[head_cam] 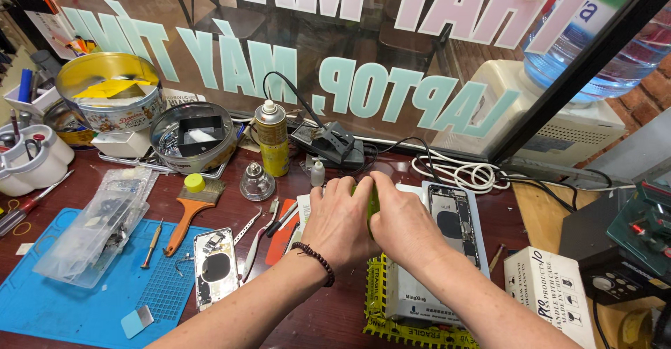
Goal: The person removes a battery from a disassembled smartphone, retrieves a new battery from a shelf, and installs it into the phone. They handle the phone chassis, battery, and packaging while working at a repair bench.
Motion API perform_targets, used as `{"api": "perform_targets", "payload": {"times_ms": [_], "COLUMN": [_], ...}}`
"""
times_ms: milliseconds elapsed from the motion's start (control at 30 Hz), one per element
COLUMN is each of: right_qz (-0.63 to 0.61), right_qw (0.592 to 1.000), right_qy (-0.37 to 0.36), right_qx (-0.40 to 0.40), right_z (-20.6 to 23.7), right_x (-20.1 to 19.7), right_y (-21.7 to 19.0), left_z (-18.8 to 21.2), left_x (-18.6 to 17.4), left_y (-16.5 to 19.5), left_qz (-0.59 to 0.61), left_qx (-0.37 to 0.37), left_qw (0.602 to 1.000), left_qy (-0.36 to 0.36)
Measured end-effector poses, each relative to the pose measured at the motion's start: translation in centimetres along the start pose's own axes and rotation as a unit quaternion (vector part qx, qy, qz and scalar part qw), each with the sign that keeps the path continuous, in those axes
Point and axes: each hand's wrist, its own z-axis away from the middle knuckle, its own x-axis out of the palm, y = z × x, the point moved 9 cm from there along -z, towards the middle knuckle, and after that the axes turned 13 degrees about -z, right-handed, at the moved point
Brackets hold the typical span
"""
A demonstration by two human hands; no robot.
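Observation:
My left hand and my right hand are pressed together over a small green object, of which only a sliver shows between them. Both hands are closed around it, above a white box-shaped device wrapped with yellow tape. An opened phone housing lies on top of that device, just right of my right hand. A beaded bracelet circles my left wrist. A second phone housing lies on the blue mat to the left.
A brush with an orange handle, tweezers, a screwdriver and a plastic bag of parts lie left. A spray can, two round tins, a glass bottle and white cables stand behind. A cardboard box sits right.

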Motion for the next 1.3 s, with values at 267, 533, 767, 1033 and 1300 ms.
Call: {"api": "perform_targets", "payload": {"times_ms": [267,533,767,1033,1300], "right_qz": [-0.202,-0.275,-0.247,-0.106,-0.038], "right_qw": [0.979,0.961,0.963,0.984,0.997], "right_qy": [-0.009,-0.035,0.074,0.100,0.059], "right_qx": [0.020,0.017,-0.081,-0.103,0.040], "right_z": [-0.9,-0.5,0.8,1.8,1.5], "right_x": [-0.4,-1.1,-3.4,-3.4,-2.4], "right_y": [2.3,3.9,2.4,0.4,1.7], "left_z": [0.1,0.6,0.9,1.1,1.0], "left_x": [-0.4,-0.2,-0.7,-1.9,-1.2], "left_y": [-0.9,-0.7,-0.4,0.2,0.0], "left_qz": [0.033,0.119,0.148,0.023,-0.010], "left_qx": [0.002,-0.023,-0.006,0.040,0.030], "left_qw": [0.999,0.992,0.986,0.991,0.996], "left_qy": [0.017,0.041,0.075,0.125,0.088]}}
